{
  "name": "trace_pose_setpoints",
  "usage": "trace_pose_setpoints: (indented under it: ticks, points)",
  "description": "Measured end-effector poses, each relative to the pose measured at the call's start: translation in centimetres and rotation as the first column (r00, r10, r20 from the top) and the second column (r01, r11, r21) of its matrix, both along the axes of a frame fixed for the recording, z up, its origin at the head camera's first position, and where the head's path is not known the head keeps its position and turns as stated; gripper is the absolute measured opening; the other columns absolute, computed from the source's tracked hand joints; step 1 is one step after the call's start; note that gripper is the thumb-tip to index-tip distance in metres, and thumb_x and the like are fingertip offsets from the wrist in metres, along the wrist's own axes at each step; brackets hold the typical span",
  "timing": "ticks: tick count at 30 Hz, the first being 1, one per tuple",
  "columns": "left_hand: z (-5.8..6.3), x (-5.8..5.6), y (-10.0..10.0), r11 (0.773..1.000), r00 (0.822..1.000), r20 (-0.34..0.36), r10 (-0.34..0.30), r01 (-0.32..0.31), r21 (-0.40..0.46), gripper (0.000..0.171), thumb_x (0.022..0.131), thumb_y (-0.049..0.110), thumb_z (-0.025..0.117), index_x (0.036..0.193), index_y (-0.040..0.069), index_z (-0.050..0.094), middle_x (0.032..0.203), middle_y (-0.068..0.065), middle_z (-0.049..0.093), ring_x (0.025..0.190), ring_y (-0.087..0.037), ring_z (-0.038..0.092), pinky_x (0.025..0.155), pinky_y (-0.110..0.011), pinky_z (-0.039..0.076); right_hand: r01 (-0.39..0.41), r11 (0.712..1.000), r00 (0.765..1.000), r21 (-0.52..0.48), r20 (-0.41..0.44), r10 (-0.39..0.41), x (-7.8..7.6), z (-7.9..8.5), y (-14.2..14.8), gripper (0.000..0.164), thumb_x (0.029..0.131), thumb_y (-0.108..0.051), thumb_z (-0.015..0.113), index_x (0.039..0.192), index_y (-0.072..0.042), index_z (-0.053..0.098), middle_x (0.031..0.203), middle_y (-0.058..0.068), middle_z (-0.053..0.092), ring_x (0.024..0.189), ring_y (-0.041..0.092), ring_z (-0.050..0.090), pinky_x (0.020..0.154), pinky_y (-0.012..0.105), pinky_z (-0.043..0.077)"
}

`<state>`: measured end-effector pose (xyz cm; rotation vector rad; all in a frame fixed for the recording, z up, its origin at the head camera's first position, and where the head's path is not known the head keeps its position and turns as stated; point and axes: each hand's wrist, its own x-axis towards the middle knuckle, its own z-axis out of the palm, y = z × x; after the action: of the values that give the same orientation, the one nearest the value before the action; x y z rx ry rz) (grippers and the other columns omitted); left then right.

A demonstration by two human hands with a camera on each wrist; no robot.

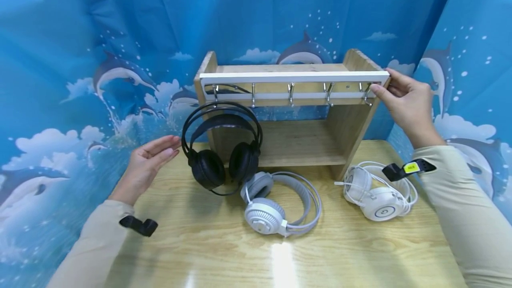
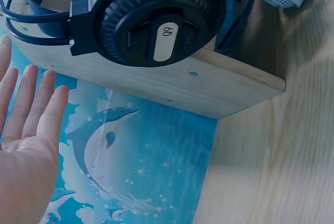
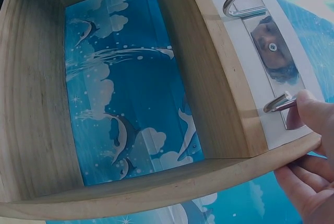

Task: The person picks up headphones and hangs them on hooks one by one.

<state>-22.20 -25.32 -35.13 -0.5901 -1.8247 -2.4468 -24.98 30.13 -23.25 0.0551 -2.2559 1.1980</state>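
A pair of black headphones (image 1: 207,170) hangs from the leftmost hook on the front of a wooden shelf (image 1: 296,139). My left hand (image 1: 150,161) is held just left of them, its fingers fairly straight and nothing in it. In the left wrist view, the palm of that hand (image 2: 31,135) faces up beside the black headband. At the shelf's upper right corner, my right hand (image 1: 412,103) pinches the edge. Its thumb lies on the white hook rail (image 1: 300,77) by the last metal hook (image 3: 279,102), while the other fingers go behind the side panel.
Grey-white headphones (image 1: 266,214) lie on the table (image 1: 208,252) before the shelf. White headphones (image 1: 384,203) with a microphone boom and coiled cable lie by the shelf's right foot. Several hooks line the rail. A blue dolphin-print curtain (image 1: 256,17) stands behind and at both sides.
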Motion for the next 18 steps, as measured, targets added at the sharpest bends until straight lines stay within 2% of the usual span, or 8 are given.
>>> trace_pose_setpoints:
  ticks: [7,18]
  points:
    - [1.5,0.0,-0.2,1.000,0.999,-0.039,0.023,-0.022,0.021,0.034,0.096,-0.005,0.051,0.128,-0.001,0.058,0.120,-0.005,0.067,0.112,-0.016,0.063,0.096,-0.030,0.047,-0.001,1.000,1.000,0.002,0.006,0.001,-0.1,0.0,-0.1,0.056,0.088,-0.033,0.068,0.138,-0.016,0.052,0.135,0.009,0.056,0.117,0.008,0.058,0.089,0.015,0.047]
    - [4.0,-0.5,-0.3,0.998,0.998,-0.052,0.042,-0.044,-0.037,0.038,0.095,-0.001,0.054,0.133,-0.001,0.054,0.123,-0.004,0.066,0.114,-0.014,0.061,0.096,-0.027,0.047,0.000,1.000,1.000,0.007,0.000,0.000,0.0,0.0,-0.1,0.055,0.088,-0.033,0.068,0.138,-0.017,0.052,0.136,0.011,0.055,0.119,0.010,0.057,0.090,0.016,0.046]
